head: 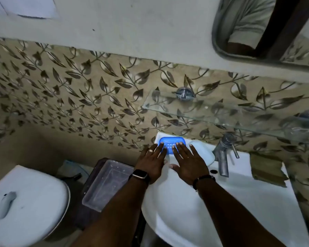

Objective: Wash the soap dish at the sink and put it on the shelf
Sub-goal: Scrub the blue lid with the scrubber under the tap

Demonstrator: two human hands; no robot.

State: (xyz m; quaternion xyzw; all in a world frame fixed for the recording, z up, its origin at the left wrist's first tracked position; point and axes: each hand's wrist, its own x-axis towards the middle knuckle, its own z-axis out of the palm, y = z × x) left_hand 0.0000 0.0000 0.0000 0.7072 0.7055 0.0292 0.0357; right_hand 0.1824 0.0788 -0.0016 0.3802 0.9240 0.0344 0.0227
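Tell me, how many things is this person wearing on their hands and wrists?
3: a ring on a left hand finger, a watch on the left wrist, a dark bracelet on the right wrist. Palm sides are hidden.

Both hands cover the near half of the blue soap dish (171, 142). The glass shelf (212, 113) runs off the right edge, where blurred, possibly clear objects sit.

Both forearms reach forward toward twelve o'clock, side by side. The left hand (152, 162) lies palm down with fingers spread, a ring on one finger and a watch on the wrist. The right hand (187, 163) is likewise flat, thumb out toward nine o'clock, with a dark band on its wrist.
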